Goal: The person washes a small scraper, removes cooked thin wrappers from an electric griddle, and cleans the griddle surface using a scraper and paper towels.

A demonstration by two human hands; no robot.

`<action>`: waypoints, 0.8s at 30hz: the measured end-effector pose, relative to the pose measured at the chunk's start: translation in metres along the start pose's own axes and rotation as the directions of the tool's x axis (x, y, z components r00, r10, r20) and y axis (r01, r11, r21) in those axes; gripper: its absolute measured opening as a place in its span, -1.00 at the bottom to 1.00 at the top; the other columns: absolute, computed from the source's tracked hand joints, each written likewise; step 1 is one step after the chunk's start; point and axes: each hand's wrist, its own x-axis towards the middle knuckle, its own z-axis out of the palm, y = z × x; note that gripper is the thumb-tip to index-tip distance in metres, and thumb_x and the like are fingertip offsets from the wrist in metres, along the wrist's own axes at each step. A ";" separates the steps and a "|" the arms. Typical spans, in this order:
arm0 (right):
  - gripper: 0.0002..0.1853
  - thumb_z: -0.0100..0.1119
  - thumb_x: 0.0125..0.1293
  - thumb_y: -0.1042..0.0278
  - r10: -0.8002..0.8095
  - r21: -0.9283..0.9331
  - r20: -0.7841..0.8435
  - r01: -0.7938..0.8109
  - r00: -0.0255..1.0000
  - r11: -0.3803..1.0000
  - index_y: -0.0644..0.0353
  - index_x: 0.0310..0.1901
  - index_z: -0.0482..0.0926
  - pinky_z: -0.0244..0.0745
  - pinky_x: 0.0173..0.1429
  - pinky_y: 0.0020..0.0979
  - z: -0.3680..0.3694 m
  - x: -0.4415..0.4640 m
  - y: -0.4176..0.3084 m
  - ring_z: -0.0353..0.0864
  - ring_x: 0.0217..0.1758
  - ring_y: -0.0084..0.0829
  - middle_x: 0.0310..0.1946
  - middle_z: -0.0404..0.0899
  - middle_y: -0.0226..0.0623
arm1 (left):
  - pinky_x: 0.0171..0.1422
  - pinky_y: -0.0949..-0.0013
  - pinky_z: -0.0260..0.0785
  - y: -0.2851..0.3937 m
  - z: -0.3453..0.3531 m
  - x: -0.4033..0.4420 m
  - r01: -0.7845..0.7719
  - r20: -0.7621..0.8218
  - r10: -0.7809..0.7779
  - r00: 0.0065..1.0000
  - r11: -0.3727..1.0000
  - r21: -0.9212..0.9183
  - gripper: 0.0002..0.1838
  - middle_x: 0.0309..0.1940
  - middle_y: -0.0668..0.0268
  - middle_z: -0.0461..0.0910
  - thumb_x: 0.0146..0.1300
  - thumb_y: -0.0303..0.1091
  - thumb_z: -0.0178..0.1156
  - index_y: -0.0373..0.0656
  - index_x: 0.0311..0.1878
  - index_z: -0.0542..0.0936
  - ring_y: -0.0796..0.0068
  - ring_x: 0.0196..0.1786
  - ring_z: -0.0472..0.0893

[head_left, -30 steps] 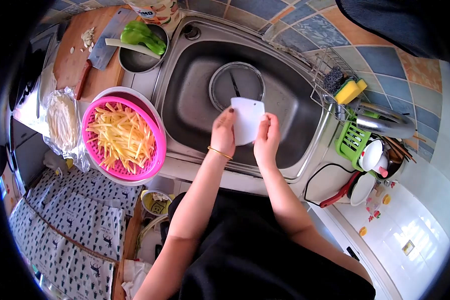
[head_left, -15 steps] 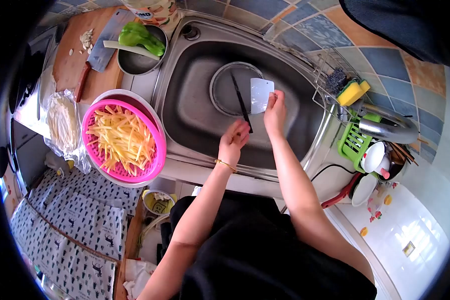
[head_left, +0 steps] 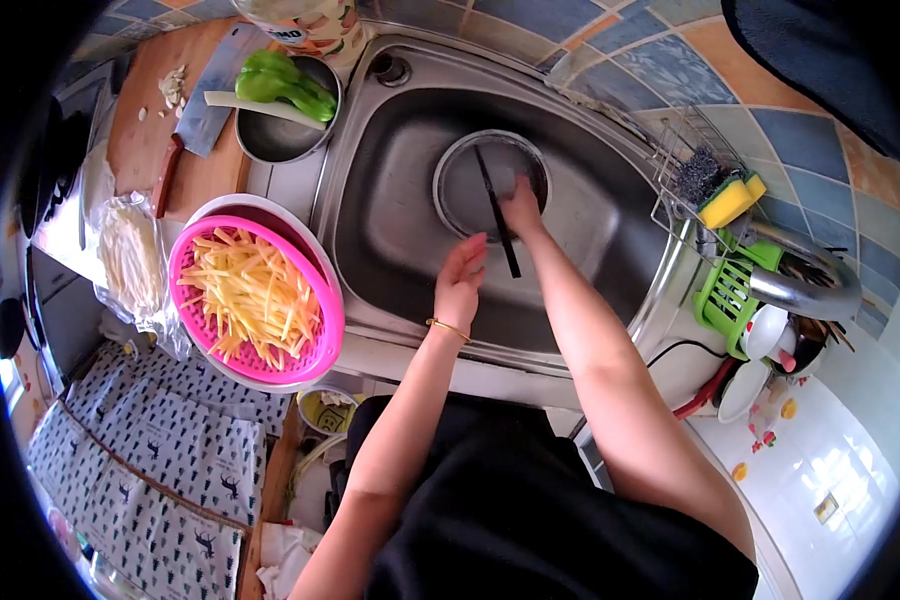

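A round metal-rimmed bowl (head_left: 440,185) sits in the sink. My right hand (head_left: 522,208) reaches into its right side. Its fingers are partly hidden there, and I cannot make out what they hold; no white sheet shows. A long black strip (head_left: 498,215) slants across the bowl's rim, its lower end over the sink floor, between my two hands. My left hand (head_left: 459,278), with a gold bangle on the wrist, hovers just below the bowl, left of the strip. Its fingers are apart with nothing in them.
Left of the sink (head_left: 375,200) stands a pink colander (head_left: 178,300) of cut yellow strips. Behind it are a cleaver (head_left: 210,110) on a cutting board (head_left: 135,150) and a metal bowl (head_left: 270,145) with a green pepper (head_left: 280,85). At right are a wire rack with a sponge (head_left: 732,200) and a green basket (head_left: 722,300).
My right hand has moved down into the bowl, and the white sheet it held is out of sight. My left hand stays near the strip. The whole view has shifted slightly.
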 end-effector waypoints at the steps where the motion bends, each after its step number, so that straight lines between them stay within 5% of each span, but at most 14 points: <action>1: -0.53 0.07 0.16 0.50 -0.063 0.003 0.019 0.063 0.998 0.998 0.20 0.14 0.27 0.43 0.05 -0.03 -0.001 0.005 0.005 0.56 -0.02 0.17 -0.17 0.59 0.17 | 0.27 0.38 0.24 0.002 0.000 -0.001 0.002 -0.003 -0.002 1.000 1.000 0.001 -0.29 0.27 0.42 0.44 -0.02 -0.79 -0.15 -0.07 0.26 0.45 0.43 0.33 0.40; 3: -0.54 0.12 0.16 0.46 -0.034 0.100 0.001 0.034 0.999 0.994 0.23 0.12 0.31 0.42 0.04 0.02 -0.003 0.008 0.005 0.54 -0.02 0.21 -0.15 0.57 0.23 | 0.26 0.38 0.25 0.002 -0.005 0.002 -0.005 0.014 0.005 1.000 1.000 0.007 -0.33 0.27 0.42 0.45 0.02 -0.77 -0.13 -0.06 0.24 0.46 0.43 0.32 0.41; 6: -0.55 0.16 0.16 0.45 0.015 0.012 -0.144 -0.014 0.990 1.000 0.23 0.10 0.34 0.44 0.03 0.01 0.001 -0.001 -0.008 0.56 -0.05 0.18 -0.18 0.59 0.19 | 0.24 0.37 0.28 0.001 -0.006 0.006 0.026 -0.007 -0.026 1.000 0.999 -0.022 -0.39 0.24 0.40 0.46 0.07 -0.73 -0.11 -0.06 0.21 0.48 0.43 0.29 0.43; 9: -0.56 0.16 0.19 0.44 -0.169 -0.101 -0.044 0.164 0.985 0.981 0.21 0.11 0.33 0.46 -0.03 0.04 -0.001 -0.008 -0.006 0.58 -0.10 0.17 -0.23 0.60 0.18 | 0.22 0.37 0.31 0.002 -0.003 0.009 0.058 -0.029 -0.059 0.998 0.998 -0.034 -0.44 0.20 0.38 0.48 0.12 -0.70 -0.09 -0.07 0.19 0.49 0.44 0.25 0.45; 12: -0.59 0.14 0.23 0.44 -0.081 -0.131 -0.032 0.076 0.996 0.989 0.19 0.10 0.33 0.45 -0.05 0.08 -0.039 -0.009 -0.028 0.57 -0.11 0.19 -0.24 0.61 0.17 | 0.19 0.39 0.34 -0.002 -0.007 0.013 0.064 -0.026 -0.066 0.998 0.997 -0.048 -0.47 0.17 0.35 0.50 0.15 -0.68 -0.06 -0.07 0.19 0.49 0.46 0.20 0.48; 13: -0.64 0.16 0.24 0.46 -0.174 -0.211 -0.131 0.144 0.976 0.967 0.21 0.07 0.37 0.52 -0.18 -0.03 -0.044 -0.013 -0.028 0.65 -0.20 0.05 -0.26 0.63 0.11 | 0.18 0.40 0.35 -0.004 -0.007 0.016 0.064 -0.019 -0.066 0.998 0.996 -0.057 -0.48 0.16 0.34 0.50 0.16 -0.68 -0.06 -0.08 0.19 0.49 0.47 0.18 0.49; 16: -0.68 0.20 0.25 0.47 -0.130 0.056 -0.126 0.138 0.984 0.989 0.23 0.02 0.41 0.55 -0.33 -0.23 -0.083 -0.038 -0.039 0.70 -0.32 -0.23 -0.30 0.64 0.02 | 0.15 0.42 0.38 -0.009 0.000 0.026 0.029 -0.023 -0.032 0.999 0.996 -0.090 -0.50 0.16 0.32 0.50 0.19 -0.65 -0.02 -0.08 0.21 0.49 0.46 0.14 0.50; 17: -0.72 0.19 0.29 0.48 -0.109 0.095 -0.087 0.117 0.990 0.989 0.26 0.01 0.43 0.56 -0.41 -0.43 -0.102 -0.052 -0.046 0.66 -0.40 -0.47 -0.34 0.65 -0.11 | 0.15 0.43 0.38 -0.009 0.005 0.028 -0.005 -0.004 0.005 1.000 0.996 -0.093 -0.51 0.15 0.31 0.51 0.20 -0.64 0.00 -0.09 0.22 0.48 0.46 0.14 0.50; 20: -0.69 0.17 0.32 0.43 -0.009 0.521 -0.024 0.020 1.000 0.853 0.31 0.06 0.42 0.60 -0.36 -0.40 -0.138 -0.095 -0.061 0.67 -0.37 -0.39 -0.33 0.66 -0.16 | 0.14 0.42 0.38 0.000 0.030 0.023 -0.049 0.059 0.057 0.997 0.990 -0.129 -0.53 0.13 0.30 0.51 0.25 -0.58 0.04 -0.12 0.25 0.44 0.47 0.13 0.50; 24: -0.64 0.02 0.44 0.37 -0.012 0.653 0.051 -0.024 0.999 0.757 0.38 0.17 0.38 0.66 -0.34 -0.44 -0.178 -0.145 -0.076 0.67 -0.28 -0.44 -0.24 0.65 -0.15 | 0.11 0.42 0.39 0.030 0.064 -0.009 0.039 0.161 -0.011 0.987 0.984 -0.174 -0.60 0.05 0.34 0.54 0.37 -0.41 0.07 -0.15 0.26 0.42 0.53 0.06 0.51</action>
